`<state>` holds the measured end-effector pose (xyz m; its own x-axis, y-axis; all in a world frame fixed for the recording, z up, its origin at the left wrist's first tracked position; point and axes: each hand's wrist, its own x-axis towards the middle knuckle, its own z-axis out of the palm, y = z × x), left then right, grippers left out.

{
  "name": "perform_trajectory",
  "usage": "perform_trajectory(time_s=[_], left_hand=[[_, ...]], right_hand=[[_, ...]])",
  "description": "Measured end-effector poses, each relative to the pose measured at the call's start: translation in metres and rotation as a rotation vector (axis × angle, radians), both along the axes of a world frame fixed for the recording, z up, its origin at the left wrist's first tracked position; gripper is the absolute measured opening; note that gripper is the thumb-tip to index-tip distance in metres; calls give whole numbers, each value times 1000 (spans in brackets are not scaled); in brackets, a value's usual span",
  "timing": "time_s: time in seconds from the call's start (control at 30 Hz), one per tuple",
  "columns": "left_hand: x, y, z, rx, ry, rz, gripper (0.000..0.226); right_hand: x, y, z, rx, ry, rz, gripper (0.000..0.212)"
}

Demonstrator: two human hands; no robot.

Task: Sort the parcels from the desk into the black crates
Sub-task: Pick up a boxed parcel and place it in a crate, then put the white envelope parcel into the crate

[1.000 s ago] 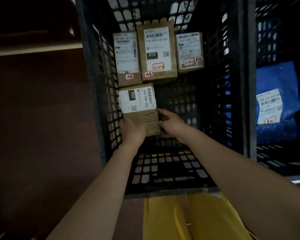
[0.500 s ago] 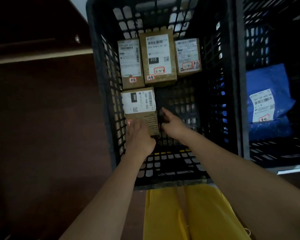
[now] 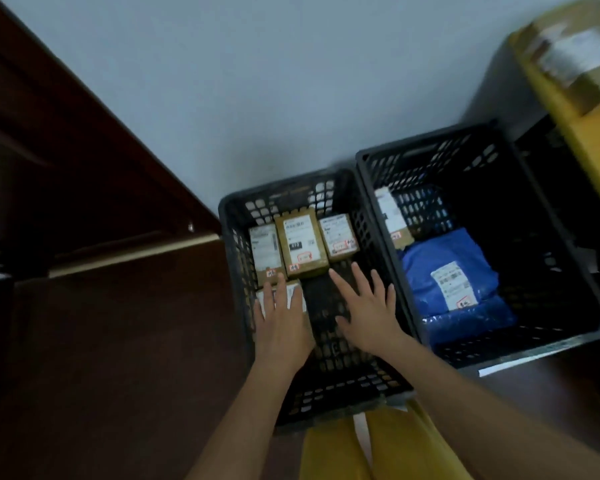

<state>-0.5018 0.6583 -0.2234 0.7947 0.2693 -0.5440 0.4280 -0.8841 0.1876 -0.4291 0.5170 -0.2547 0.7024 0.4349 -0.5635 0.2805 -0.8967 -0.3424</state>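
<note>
Two black crates stand side by side against the wall. The left crate (image 3: 236,216) holds three brown labelled boxes (image 3: 300,242) in a row at its far end and a fourth box (image 3: 297,294) nearer me on the left. My left hand (image 3: 279,320) is spread flat over that fourth box, hiding most of it. My right hand (image 3: 368,306) hovers with fingers apart above the bare crate floor, holding nothing. The right crate (image 3: 430,147) contains a blue mailer bag (image 3: 451,282) with a white label and a small brown box (image 3: 394,220) behind it.
A dark brown wooden cabinet (image 3: 84,237) stands left of the crates. A yellow desk edge (image 3: 561,98) with a taped parcel (image 3: 575,53) is at the upper right. My yellow clothing (image 3: 329,452) shows below the left crate. A grey wall lies behind.
Both hands have let go of the fourth box, which now lies in the left crate. My head has pulled back and up, so both crates and the wall are in view.
</note>
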Motion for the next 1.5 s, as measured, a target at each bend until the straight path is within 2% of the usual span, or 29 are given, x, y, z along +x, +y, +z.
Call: perform_trajectory(time_s=[0.2,0.37,0.5,0.7,0.9,1.03,1.17,1.5], left_hand=[[52,-54,62,9,-150,-43,70],[99,-137,107,2,-221,-168,70],[132,-239,136,36,-299,-328,71],[150,-428,162,-5,-347,-560,74],[163,-557,185,-10,-333,-669,76],[184,-585,194,24,-313,-676,76],[214,-583,187,78,-294,-652,74],[335,-577,127,185,-206,-622,72]], right_hand=[[37,-61,76,4,-222,-76,83],[72,-163,137,25,-383,-270,83],[83,-271,177,15,-472,-402,82],[81,-455,215,-44,-506,-584,86],[88,-592,250,-52,-499,-722,81],[105,-629,257,-24,-500,-736,80],[130,-631,247,11,-473,-712,82],[234,-625,201,-34,-372,-584,85]])
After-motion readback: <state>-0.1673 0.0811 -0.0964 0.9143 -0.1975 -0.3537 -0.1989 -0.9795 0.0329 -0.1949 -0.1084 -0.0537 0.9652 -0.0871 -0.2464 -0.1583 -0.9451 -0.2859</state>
